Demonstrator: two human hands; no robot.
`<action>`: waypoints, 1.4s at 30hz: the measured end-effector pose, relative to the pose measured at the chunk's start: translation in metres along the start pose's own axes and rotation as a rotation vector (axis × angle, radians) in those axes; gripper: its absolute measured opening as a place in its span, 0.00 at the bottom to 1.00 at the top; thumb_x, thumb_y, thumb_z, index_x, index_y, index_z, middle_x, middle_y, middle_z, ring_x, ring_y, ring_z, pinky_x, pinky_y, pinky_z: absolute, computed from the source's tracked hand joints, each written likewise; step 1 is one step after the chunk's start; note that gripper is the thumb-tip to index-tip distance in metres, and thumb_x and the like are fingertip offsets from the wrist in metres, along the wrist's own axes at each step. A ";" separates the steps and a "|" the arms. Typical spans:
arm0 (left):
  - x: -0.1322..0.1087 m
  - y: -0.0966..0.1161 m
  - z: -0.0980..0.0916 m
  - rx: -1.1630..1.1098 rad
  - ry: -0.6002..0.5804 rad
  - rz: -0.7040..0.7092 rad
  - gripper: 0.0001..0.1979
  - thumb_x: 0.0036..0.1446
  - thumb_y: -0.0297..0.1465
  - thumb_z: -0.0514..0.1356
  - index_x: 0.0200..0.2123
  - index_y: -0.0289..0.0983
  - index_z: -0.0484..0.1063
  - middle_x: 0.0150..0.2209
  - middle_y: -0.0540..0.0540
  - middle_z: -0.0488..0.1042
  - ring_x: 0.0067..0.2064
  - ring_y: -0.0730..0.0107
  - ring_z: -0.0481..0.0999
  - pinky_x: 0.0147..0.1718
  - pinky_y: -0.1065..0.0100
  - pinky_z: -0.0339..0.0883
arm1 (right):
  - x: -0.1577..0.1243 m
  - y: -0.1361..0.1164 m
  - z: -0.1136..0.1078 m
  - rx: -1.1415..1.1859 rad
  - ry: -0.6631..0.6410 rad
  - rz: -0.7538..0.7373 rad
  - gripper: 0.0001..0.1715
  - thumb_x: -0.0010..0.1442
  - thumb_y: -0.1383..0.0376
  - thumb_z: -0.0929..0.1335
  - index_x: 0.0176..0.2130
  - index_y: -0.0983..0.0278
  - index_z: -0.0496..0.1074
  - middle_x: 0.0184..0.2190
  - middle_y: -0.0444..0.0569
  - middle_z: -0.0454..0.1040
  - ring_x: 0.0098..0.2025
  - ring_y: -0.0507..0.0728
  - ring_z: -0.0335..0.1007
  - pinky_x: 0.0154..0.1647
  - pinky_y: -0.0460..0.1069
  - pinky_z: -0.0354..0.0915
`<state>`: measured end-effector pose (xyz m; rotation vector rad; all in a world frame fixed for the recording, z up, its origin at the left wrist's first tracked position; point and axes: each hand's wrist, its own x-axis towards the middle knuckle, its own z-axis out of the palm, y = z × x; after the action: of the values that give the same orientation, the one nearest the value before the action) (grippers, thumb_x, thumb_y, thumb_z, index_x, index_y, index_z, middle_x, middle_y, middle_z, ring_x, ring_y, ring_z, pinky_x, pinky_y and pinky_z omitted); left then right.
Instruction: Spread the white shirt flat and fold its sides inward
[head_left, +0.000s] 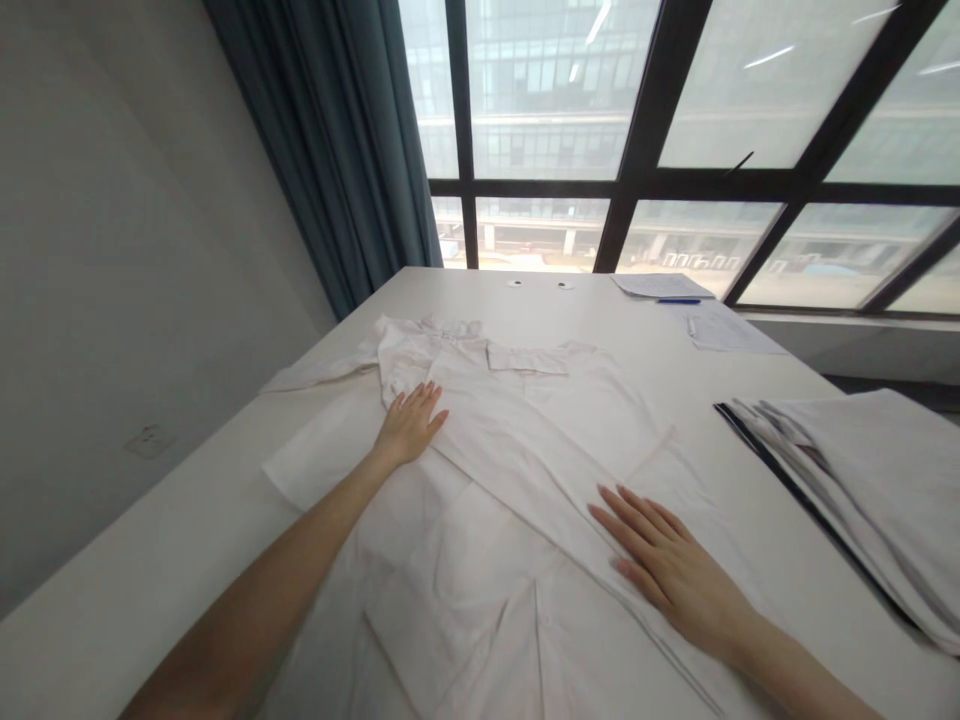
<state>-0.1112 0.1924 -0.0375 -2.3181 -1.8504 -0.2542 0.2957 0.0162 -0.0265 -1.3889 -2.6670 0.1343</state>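
A white long-sleeved garment lies spread on the white table, its collar toward the far side. One sleeve is laid diagonally across the body, from the upper left to the lower right; the other sticks out at the left. My left hand rests with fingers out on the garment near its left shoulder, holding nothing. On the right, my right hand lies flat across the diagonal sleeve, fingers apart, also holding nothing.
A stack of folded pale cloth with a dark edge sits at the table's right. Papers and a blue pen lie at the far right. Beyond the white table are windows and a blue curtain; a wall stands left.
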 end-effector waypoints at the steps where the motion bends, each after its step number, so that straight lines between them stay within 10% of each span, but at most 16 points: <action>1: -0.001 -0.001 0.000 0.002 0.026 -0.022 0.25 0.67 0.38 0.45 0.63 0.35 0.59 0.66 0.40 0.59 0.67 0.59 0.56 0.64 0.53 0.48 | -0.004 0.002 0.000 0.002 0.009 0.002 0.33 0.69 0.54 0.59 0.69 0.48 0.46 0.69 0.44 0.51 0.70 0.60 0.46 0.65 0.62 0.54; 11: -0.011 -0.022 -0.024 0.043 0.174 -0.259 0.14 0.62 0.40 0.54 0.38 0.35 0.72 0.45 0.36 0.70 0.51 0.48 0.66 0.49 0.54 0.63 | -0.046 0.028 0.009 0.247 0.365 0.372 0.25 0.65 0.54 0.62 0.57 0.61 0.67 0.50 0.57 0.73 0.51 0.62 0.71 0.52 0.57 0.69; 16: -0.004 -0.020 -0.029 0.012 0.120 -0.255 0.12 0.62 0.38 0.54 0.36 0.39 0.75 0.45 0.39 0.69 0.51 0.51 0.66 0.49 0.55 0.63 | -0.043 0.032 -0.006 0.420 0.285 0.521 0.23 0.60 0.54 0.63 0.51 0.61 0.70 0.34 0.50 0.75 0.32 0.58 0.72 0.35 0.52 0.70; 26: -0.004 -0.046 -0.024 -0.081 0.127 -0.426 0.16 0.64 0.35 0.50 0.36 0.37 0.77 0.44 0.35 0.71 0.48 0.45 0.68 0.42 0.53 0.69 | -0.038 0.028 -0.018 0.437 0.174 0.546 0.18 0.59 0.52 0.64 0.43 0.60 0.72 0.27 0.47 0.75 0.27 0.56 0.70 0.29 0.49 0.66; 32: -0.002 -0.018 -0.040 -0.090 0.196 -0.244 0.16 0.66 0.32 0.48 0.46 0.34 0.73 0.49 0.35 0.68 0.55 0.48 0.64 0.54 0.50 0.62 | -0.032 0.028 -0.018 0.392 0.124 0.552 0.20 0.58 0.52 0.63 0.43 0.61 0.71 0.23 0.44 0.72 0.25 0.56 0.67 0.27 0.49 0.63; 37: 0.021 0.022 -0.030 -0.157 0.025 0.100 0.17 0.66 0.31 0.49 0.53 0.38 0.71 0.59 0.44 0.67 0.62 0.64 0.62 0.62 0.61 0.55 | -0.030 0.028 -0.014 0.372 0.099 0.538 0.18 0.61 0.53 0.62 0.44 0.61 0.69 0.23 0.44 0.71 0.24 0.56 0.66 0.26 0.49 0.61; 42: 0.039 0.037 -0.008 -0.147 -0.176 0.152 0.27 0.66 0.44 0.49 0.64 0.39 0.60 0.67 0.41 0.57 0.68 0.57 0.54 0.63 0.53 0.50 | -0.033 0.028 -0.010 0.381 0.120 0.526 0.17 0.62 0.53 0.62 0.44 0.60 0.70 0.23 0.43 0.71 0.25 0.57 0.67 0.26 0.50 0.61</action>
<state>-0.0669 0.2189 -0.0214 -2.6442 -1.7732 -0.1769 0.3386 0.0056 -0.0225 -1.8395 -1.9835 0.5558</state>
